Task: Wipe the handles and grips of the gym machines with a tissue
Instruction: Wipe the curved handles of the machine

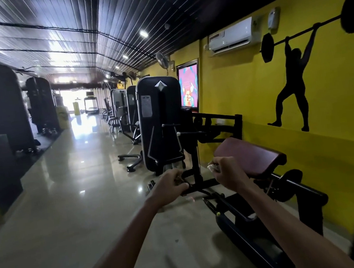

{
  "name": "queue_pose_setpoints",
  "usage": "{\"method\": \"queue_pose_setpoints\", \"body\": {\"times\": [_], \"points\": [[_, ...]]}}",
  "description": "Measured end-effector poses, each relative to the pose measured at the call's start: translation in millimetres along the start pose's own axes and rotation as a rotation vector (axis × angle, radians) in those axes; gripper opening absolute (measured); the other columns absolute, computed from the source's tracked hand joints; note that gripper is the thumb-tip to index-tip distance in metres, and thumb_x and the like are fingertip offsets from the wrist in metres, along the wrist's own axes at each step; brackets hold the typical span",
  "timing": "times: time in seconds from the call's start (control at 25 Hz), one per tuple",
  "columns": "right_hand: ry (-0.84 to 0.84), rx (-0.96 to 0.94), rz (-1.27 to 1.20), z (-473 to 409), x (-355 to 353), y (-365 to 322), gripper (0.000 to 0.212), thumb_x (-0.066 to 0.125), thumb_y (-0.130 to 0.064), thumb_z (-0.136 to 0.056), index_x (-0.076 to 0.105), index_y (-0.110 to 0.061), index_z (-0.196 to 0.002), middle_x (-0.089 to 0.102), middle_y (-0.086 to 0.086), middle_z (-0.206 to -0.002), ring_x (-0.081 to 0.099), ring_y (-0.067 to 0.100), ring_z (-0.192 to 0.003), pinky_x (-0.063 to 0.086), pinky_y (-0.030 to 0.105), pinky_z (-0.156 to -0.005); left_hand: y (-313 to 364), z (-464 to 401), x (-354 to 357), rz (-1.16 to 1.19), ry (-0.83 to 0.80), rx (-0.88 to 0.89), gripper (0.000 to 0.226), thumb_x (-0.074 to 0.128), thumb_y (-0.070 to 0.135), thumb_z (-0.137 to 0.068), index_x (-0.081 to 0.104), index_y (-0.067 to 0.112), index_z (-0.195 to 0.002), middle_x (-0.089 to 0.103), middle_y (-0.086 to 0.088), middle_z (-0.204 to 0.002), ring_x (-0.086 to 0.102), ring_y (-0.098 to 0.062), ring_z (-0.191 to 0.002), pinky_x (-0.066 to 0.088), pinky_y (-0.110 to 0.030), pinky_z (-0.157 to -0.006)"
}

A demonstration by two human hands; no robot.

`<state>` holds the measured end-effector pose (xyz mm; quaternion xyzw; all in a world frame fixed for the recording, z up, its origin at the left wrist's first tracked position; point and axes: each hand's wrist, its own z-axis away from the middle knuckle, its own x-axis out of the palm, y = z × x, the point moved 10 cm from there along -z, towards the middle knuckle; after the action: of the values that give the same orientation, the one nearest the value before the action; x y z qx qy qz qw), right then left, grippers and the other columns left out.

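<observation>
**Head view: tissue in hand, most of the machine row unreached**

Head view shows both arms stretched out over a preacher-curl bench with a maroon arm pad standing by the yellow wall. The right hand is curled into a fist around a crumpled white tissue, which pokes out at the thumb side, just beside the pad's near edge. The left hand has its fingers curled round something small and dark; whether that is a handle of the bench or a loose object cannot be told.

By my reading, the wiping is under way at this bench. Nothing shows which grips are already clean. A black selectorised machine stands just beyond, with more machines lined down the aisle, so much seems left.

Motion blur softens the bench frame low in the picture, the bench's handles are hard to pick out against the dark metal, and the right edge is cut off by a dark upright.
</observation>
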<state>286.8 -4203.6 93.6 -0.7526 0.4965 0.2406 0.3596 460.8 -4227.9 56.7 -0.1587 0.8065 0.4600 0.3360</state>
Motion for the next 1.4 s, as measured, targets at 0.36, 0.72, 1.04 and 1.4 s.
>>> {"method": "queue_pose_setpoints", "body": {"times": [0.36,0.72,1.04,1.4], "points": [[0.051,0.149,0.01,-152.8,92.7,54.6,0.01,0.062,-0.005,-0.087,0.069,0.002,-0.087,0.069,0.014,-0.078,0.065,0.024,-0.071,0.055,0.042,-0.062,-88.6,-189.3,-7.0,0.054,-0.112,0.115,0.045,0.068,0.019,-0.086,0.055,0.009,-0.128,0.054,0.004,-0.109,0.051,-0.008,-0.103,0.035,-0.014,-0.082],[0.082,0.226,0.054,-269.1,194.0,143.6,0.008,0.063,-0.006,-0.085,0.07,-0.003,-0.088,0.07,0.011,-0.08,0.065,0.02,-0.072,0.055,0.04,-0.065,-183.3,-353.6,26.8,0.069,-0.18,0.146,0.051,0.067,0.022,-0.087,0.051,0.01,-0.134,0.056,-0.005,-0.126,0.052,-0.017,-0.116,0.04,-0.022,-0.091],[0.045,0.358,0.124,-364.8,274.3,241.0,0.008,0.062,-0.009,-0.086,0.069,-0.009,-0.088,0.069,0.009,-0.08,0.064,0.02,-0.071,0.053,0.034,-0.062,-254.9,-503.5,76.8,0.094,-0.291,0.17,0.051,0.067,0.022,-0.088,0.05,0.009,-0.134,0.055,-0.005,-0.13,0.05,-0.017,-0.122,0.041,-0.025,-0.098],[0.155,0.684,0.299,-406.7,329.3,343.9,0.009,0.062,-0.012,-0.085,0.07,-0.008,-0.085,0.07,0.014,-0.085,0.063,0.029,-0.079,0.028,0.025,-0.059,-303.4,-665.0,170.1,0.122,-0.531,0.421,0.048,0.067,0.019,-0.088,0.052,0.005,-0.131,0.055,-0.012,-0.13,0.051,-0.024,-0.123,0.042,-0.029,-0.099]]}}
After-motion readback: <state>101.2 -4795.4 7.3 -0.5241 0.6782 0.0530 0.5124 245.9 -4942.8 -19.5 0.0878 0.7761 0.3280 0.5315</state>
